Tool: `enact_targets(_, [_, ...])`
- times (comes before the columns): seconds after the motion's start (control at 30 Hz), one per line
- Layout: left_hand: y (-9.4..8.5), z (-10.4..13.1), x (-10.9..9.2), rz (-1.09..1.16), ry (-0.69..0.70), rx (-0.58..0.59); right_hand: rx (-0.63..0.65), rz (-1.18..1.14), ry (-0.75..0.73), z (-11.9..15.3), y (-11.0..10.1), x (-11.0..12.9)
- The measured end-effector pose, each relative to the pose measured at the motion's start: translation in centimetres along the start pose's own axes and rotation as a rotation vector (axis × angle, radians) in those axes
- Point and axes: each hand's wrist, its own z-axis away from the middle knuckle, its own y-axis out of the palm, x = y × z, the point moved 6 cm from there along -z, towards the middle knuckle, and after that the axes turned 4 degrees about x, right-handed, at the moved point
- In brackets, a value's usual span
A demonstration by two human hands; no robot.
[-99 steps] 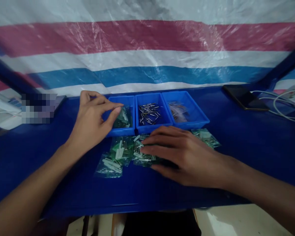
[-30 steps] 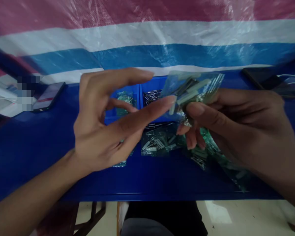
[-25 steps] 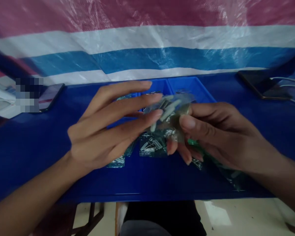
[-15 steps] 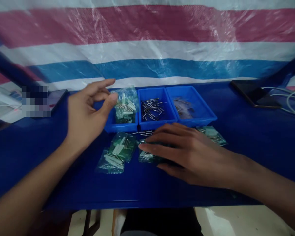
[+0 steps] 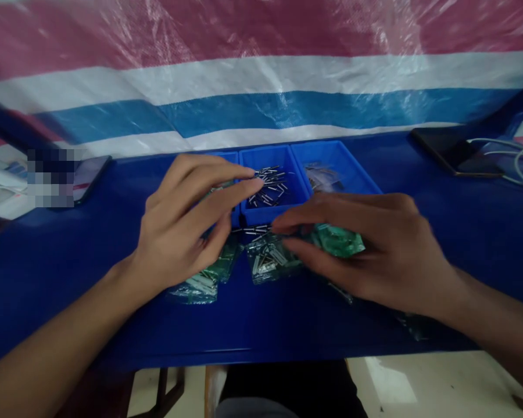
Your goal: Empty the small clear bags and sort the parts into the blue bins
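Observation:
My left hand (image 5: pixel 189 217) is held above the left blue bin and the small bags in front of it. Its fingers stretch toward the middle bin, thumb apart, with nothing held. My right hand (image 5: pixel 375 249) hovers at the front of the bins, thumb and fingertips apart. A green plastic bag (image 5: pixel 340 239) shows between its thumb and fingers; whether the hand bears on it I cannot tell. Near that thumb lies a clear bag of white plugs and screws (image 5: pixel 272 261). Another such bag (image 5: pixel 200 285) lies partly under my left hand. Loose screws (image 5: pixel 255 231) lie before the middle bin.
The middle blue bin (image 5: pixel 298 203) holds loose metal screws (image 5: pixel 268 186). In the right blue bin (image 5: pixel 353 165) are small clear bags (image 5: pixel 325 177). Dark flat devices stand on the blue table (image 5: pixel 244 331) at right (image 5: pixel 455 152) and left (image 5: pixel 93 177), with white cables at right.
My left hand has moved right and slightly down from the left bin, its fingers straightening. The right hand has moved right and rolled, uncovering the middle bag. The view has tilted down slightly.

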Motion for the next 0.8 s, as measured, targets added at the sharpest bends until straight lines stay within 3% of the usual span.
enact_targets(0.13, [-0.1,0.3,0.2,-0.010,-0.025,0.003,0.288,0.271,-0.320,0.9,2.8,1.0])
enact_targets(0.27, [0.0,0.6,1.3,-0.050,-0.239,0.031,0.251,0.410,-0.433,1.4,3.2,1.5])
enact_targets(0.37, [1.0,1.3,2.7,-0.134,-0.446,0.195,0.129,0.336,-0.375,1.0,2.0,1.7])
enact_targets(0.43, [2.0,1.8,3.4,-0.205,-0.506,0.341,0.033,0.289,-0.292,0.7,1.1,1.6])
enact_targets(0.5, [2.8,2.2,3.8,-0.218,-0.497,0.474,-0.057,0.233,-0.178,0.6,0.2,1.4])
enact_targets(0.57, [3.3,2.3,3.7,-0.149,-0.439,0.523,-0.144,0.127,-0.039,0.6,-0.6,0.8])
enact_targets(0.7, [2.2,1.3,2.7,-0.038,-0.282,0.318,-0.262,-0.201,0.205,0.9,-1.8,-0.9])
enact_targets(0.8, [0.6,0.8,1.2,0.001,-0.094,0.103,-0.191,-0.407,0.226,0.6,-1.5,-1.5])
